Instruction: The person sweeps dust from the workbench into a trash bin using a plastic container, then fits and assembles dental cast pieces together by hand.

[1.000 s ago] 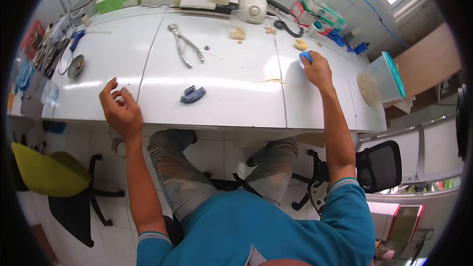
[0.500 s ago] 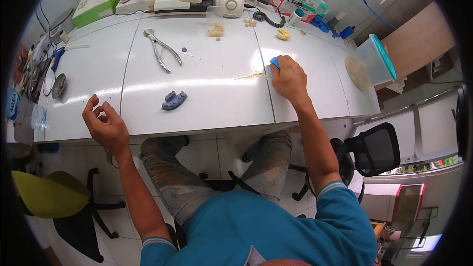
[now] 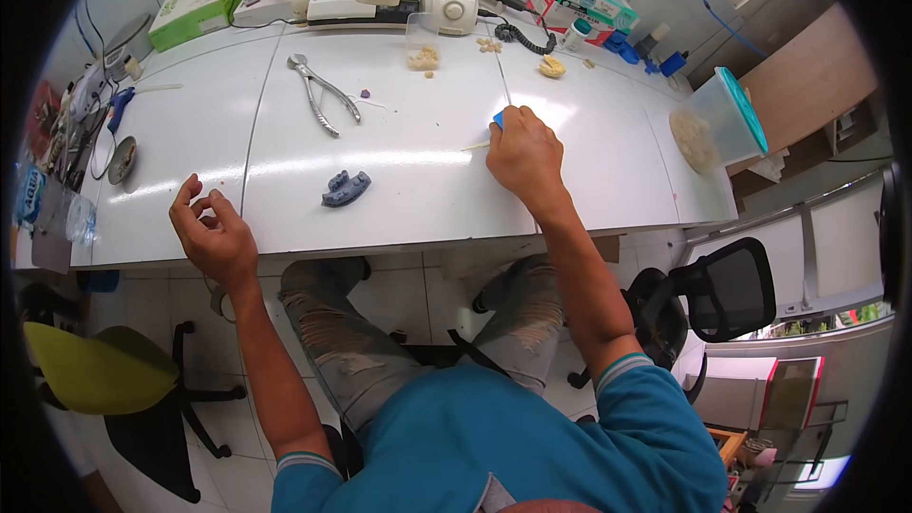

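Observation:
My right hand (image 3: 525,154) is closed around a small blue object (image 3: 498,120), mostly hidden by the fingers, and is low against the white tabletop. A thin streak of pale yellowish material (image 3: 476,145) lies at the left side of this hand. My left hand (image 3: 215,236) hovers by the table's front edge, palm turned up, fingers loosely bent and apart, holding nothing. Between the hands sits a grey-blue dental model (image 3: 346,189). Behind it lie metal pliers (image 3: 324,95) with spread handles and a tiny purple piece (image 3: 365,93).
Along the back are a clear box (image 3: 424,43) with pale bits, a white control unit (image 3: 449,4), glove boxes (image 3: 581,2) and a yellow lump (image 3: 551,66). A teal-lidded tub (image 3: 719,121) stands right. A small dish (image 3: 123,161) and a glue gun (image 3: 121,108) lie left.
My right hand has moved left with the blue object, over part of the pale streak, which now shows shorter. The left hand keeps its loose pose. The whole view has shifted slightly.

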`<state>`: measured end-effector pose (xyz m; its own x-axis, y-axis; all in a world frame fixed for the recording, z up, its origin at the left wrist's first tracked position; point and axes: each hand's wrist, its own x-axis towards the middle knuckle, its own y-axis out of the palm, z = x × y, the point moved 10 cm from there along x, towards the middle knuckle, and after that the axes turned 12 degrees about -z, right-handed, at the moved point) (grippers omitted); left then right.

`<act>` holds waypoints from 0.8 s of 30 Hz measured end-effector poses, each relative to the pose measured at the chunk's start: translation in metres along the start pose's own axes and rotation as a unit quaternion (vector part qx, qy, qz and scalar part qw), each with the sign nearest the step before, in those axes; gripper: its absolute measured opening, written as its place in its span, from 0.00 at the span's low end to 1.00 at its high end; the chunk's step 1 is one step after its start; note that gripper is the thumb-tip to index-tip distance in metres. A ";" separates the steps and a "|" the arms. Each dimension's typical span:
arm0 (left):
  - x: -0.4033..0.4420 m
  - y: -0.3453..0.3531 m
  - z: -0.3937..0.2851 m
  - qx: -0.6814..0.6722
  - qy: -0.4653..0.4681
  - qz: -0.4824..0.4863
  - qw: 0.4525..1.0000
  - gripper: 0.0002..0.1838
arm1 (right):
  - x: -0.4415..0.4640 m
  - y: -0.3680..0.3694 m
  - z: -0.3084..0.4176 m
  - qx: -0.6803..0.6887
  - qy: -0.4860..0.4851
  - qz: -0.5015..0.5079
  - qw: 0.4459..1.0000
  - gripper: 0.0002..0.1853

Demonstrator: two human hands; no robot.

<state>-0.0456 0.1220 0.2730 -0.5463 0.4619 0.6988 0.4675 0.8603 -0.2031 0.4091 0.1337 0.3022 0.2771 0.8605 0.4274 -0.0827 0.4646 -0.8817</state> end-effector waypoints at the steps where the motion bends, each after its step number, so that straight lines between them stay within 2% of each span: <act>1: 0.000 0.000 -0.001 0.000 0.003 -0.002 1.000 0.17 | -0.001 0.000 0.005 0.006 -0.003 0.005 1.000 0.12; 5: 0.000 0.000 0.000 0.002 0.018 -0.004 1.000 0.17 | 0.008 -0.007 0.002 0.038 -0.014 0.015 0.999 0.12; 7: 0.001 -0.001 -0.001 -0.005 0.009 0.001 1.000 0.17 | 0.026 -0.016 -0.012 0.069 0.000 0.010 0.998 0.13; 8: 0.001 -0.001 -0.001 -0.009 0.006 0.003 1.000 0.17 | 0.035 -0.017 -0.021 0.066 0.033 0.041 0.996 0.12; 11: 0.000 0.000 0.002 0.002 0.008 0.003 1.000 0.17 | 0.064 0.007 -0.041 0.112 -0.016 0.033 0.993 0.13; 12: 0.000 -0.001 0.002 0.003 0.009 0.005 1.000 0.17 | 0.069 0.012 -0.040 0.084 -0.018 0.046 0.995 0.13; 15: 0.001 0.001 0.000 0.000 0.012 -0.002 1.000 0.17 | 0.077 0.019 -0.036 0.096 -0.063 -0.005 0.993 0.11; 21: 0.000 0.001 0.002 0.010 0.005 -0.004 1.000 0.17 | 0.019 0.002 0.003 0.092 -0.164 -0.042 0.981 0.05; 24: -0.002 -0.001 0.005 0.009 0.005 -0.005 1.000 0.16 | -0.001 -0.014 0.003 0.109 -0.142 -0.007 0.984 0.04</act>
<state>-0.0489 0.1215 0.2684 -0.5444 0.4514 0.7070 0.4501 0.8684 -0.2079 0.4070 0.1275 0.3147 0.0035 0.8634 0.5044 -0.2937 0.4831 -0.8249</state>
